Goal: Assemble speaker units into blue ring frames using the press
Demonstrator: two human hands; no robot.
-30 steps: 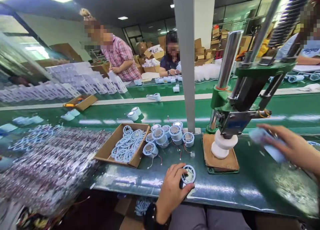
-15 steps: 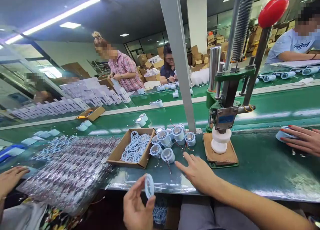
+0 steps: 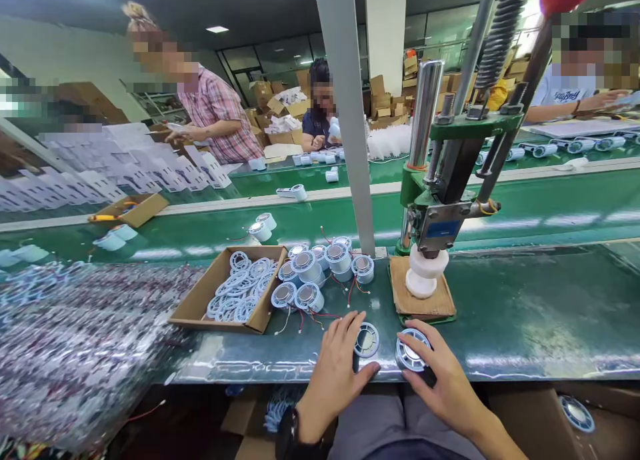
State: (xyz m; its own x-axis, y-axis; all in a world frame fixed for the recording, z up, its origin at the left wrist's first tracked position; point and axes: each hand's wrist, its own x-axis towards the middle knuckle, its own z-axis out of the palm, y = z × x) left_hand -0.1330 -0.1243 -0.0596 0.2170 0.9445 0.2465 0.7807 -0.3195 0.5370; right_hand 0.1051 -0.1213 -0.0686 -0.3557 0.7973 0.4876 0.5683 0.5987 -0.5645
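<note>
My left hand (image 3: pixel 339 361) is by the bench's front edge, its fingertips at the left rim of a light blue slotted plastic ring (image 3: pixel 367 341) and its thumb just below the rim. To the right, my right hand (image 3: pixel 443 375) has thumb and fingers around a round light blue housing (image 3: pixel 412 351) with a silver centre. Beyond my hands stands a cluster of similar housings (image 3: pixel 307 267) with thin wires. A cardboard tray of light blue rings (image 3: pixel 193 321) sits to their left.
A green hand press (image 3: pixel 425 220) with white round pads stands behind my right hand. At left is a mass of wired parts in clear plastic (image 3: pixel 95 340). A grey post (image 3: pixel 345 113) rises mid-bench. Several co-workers sit or stand across the green belt (image 3: pixel 210 227).
My left hand has moved right and up to the bench with the ring. My right hand has moved right and come around a housing. The view has shifted; nearby co-workers' hands are out of sight.
</note>
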